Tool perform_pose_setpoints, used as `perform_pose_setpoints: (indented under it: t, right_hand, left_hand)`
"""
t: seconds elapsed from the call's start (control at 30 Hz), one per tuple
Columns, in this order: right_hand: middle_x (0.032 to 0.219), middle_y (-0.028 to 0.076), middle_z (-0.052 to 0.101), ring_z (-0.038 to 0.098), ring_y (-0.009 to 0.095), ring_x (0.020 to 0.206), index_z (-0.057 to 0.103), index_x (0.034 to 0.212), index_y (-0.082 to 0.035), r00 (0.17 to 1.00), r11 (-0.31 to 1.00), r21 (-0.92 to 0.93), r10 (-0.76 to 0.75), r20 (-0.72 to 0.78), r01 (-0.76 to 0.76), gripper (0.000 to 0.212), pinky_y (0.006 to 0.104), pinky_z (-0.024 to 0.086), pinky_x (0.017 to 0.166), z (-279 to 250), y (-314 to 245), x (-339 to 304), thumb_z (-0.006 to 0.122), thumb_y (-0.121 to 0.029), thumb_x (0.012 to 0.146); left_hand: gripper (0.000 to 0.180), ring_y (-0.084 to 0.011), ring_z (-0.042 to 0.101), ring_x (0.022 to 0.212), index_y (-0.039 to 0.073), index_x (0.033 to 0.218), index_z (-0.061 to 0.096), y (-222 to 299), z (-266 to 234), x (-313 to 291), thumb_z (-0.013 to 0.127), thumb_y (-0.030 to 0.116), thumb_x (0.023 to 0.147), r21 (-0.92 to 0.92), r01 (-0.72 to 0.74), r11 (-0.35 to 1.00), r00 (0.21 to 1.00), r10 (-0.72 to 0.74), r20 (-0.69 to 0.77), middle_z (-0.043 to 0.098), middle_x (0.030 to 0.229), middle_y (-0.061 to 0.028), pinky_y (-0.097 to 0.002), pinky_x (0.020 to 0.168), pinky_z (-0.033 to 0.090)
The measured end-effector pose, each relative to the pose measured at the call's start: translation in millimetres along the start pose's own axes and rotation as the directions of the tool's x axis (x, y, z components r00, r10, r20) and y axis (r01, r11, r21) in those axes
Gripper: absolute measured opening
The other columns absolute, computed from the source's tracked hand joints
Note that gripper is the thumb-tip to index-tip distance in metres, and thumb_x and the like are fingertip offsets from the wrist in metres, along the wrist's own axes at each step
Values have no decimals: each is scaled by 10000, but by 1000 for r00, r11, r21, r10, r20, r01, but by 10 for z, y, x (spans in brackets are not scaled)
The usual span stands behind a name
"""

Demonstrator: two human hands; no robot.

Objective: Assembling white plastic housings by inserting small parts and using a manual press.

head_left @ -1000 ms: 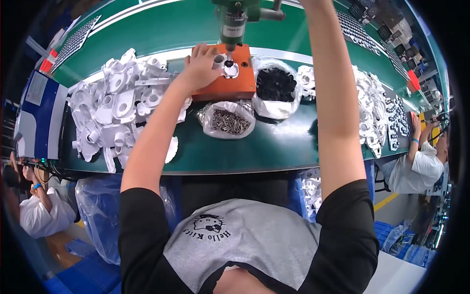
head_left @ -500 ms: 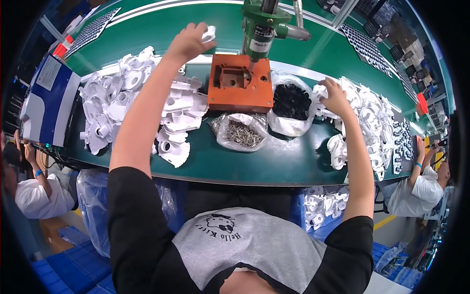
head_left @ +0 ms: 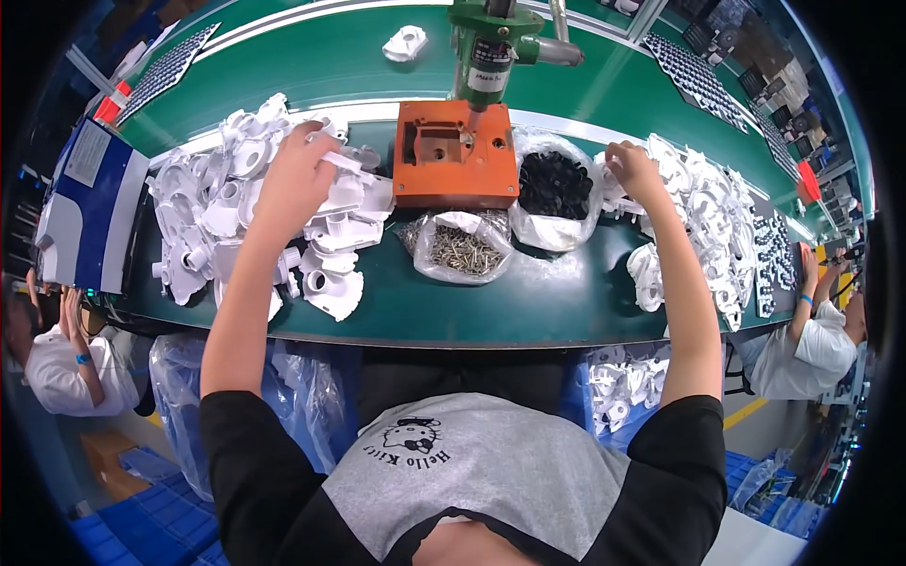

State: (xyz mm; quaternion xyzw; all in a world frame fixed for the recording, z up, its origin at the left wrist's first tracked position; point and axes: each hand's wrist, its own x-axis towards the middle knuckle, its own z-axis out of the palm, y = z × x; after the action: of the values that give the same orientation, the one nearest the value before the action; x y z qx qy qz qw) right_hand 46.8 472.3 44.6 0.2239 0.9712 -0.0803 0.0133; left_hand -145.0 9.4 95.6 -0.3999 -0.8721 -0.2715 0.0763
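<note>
Left heap (head_left: 225, 196) & right heap (head_left: 703, 222) of white plastic pcs

In left heap, moulded pcs w/ round collars & flat flanges are piled loosely, tilted at var. angles. Right heap is likewise overlapped & jumbled. Lone white pc (head_left: 405, 43) is seen well apart, far, left of ctr.

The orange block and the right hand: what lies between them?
In the head view: the bag of black parts, then a few white parts beside the right hand.

The grey shirt (head_left: 528, 462) (printed) has black sleeves (head_left: 255, 462); trousers (head_left: 434, 374) seem dark.
</note>
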Motion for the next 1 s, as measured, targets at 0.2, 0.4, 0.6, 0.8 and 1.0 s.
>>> perform_pose_setpoints:
  t: [0.2, 0.4, 0.6, 0.8, 1.0]
  right_hand:
    - [960, 14, 658, 551, 222, 1005, 664, 984, -187, 970, 964, -177, -221, -106, 200, 220, 507, 279, 920, 96, -48, -48, 641, -160, 767]
    - [968, 6, 647, 557, 219, 1024, 683, 951, -166, 959, 979, -30, -203, -199, 201, 187, 512, 298, 925, 179, 5, -81, 636, -171, 770]
    - [932, 72, 653, 605, 269, 916, 681, 911, -104, 958, 972, 79, -204, -200, 223, 177, 404, 400, 868, 214, 81, -33, 623, -114, 745]
    - [842, 80, 676, 633, 273, 797, 651, 839, -37, 721, 917, 62, -267, -639, 394, 122, 382, 449, 800, 157, 140, -111, 668, -75, 725]
    - [1123, 130, 624, 593, 145, 945, 574, 918, 29, 776, 636, 683, 204, -597, 358, 123, 277, 453, 845, -217, -341, -426, 574, -93, 897]
  left_hand:
    - [232, -153, 496, 1039, 69, 949, 571, 158, 62, -39, 397, -56, 858, -783, -26, 621, 966, -186, -180, 468, 1234, -107, -255, 888, 372]
    - [102, -252, 617, 874, 60, 949, 517, 509, 170, -164, 437, 28, 895, -996, 81, -41, 995, -57, 83, 569, 1099, -173, -319, 724, 509]
    - [372, -277, 585, 1002, 72, 1274, 428, 787, 365, -253, 454, 198, 925, -898, 100, -428, 982, -102, 158, 532, 1196, -155, -362, 730, 522]
    - [360, -181, 577, 1030, 43, 1233, 447, 910, 652, -300, 507, 171, 901, -916, 154, -371, 977, -79, 197, 553, 1149, -84, -287, 819, 520]
    - [87, -66, 580, 706, 73, 932, 506, 1194, 908, -190, 526, 156, 920, -875, 259, -408, 920, -173, 353, 549, 792, 4, -208, 589, 485]
